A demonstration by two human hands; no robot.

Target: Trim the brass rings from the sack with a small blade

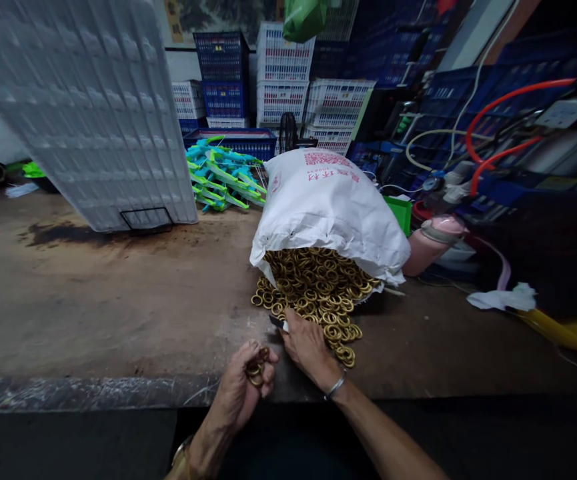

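Observation:
At the table's front edge, my left hand [238, 387] is curled around several brass-coloured rings [255, 375]. My right hand [309, 348] reaches over the near side of a spilled ring pile [335, 320], fingers pointing down. A small tool with a black tip and a white part [277, 323] pokes out from its fingertips; its exact kind is hard to tell. The rings spread out of the mouth of a white woven sack [328, 200] with red printing, which lies on its side. Fingers of the right hand hide some rings.
A ribbed translucent panel [113, 113] stands in a black wire holder [147, 219] on the wooden table [118, 300]. Behind the sack lie green and blue plastic pieces [225, 173]. A pink bottle [433, 243] and red hoses [493, 107] are at right, stacked crates [283, 73] at the back.

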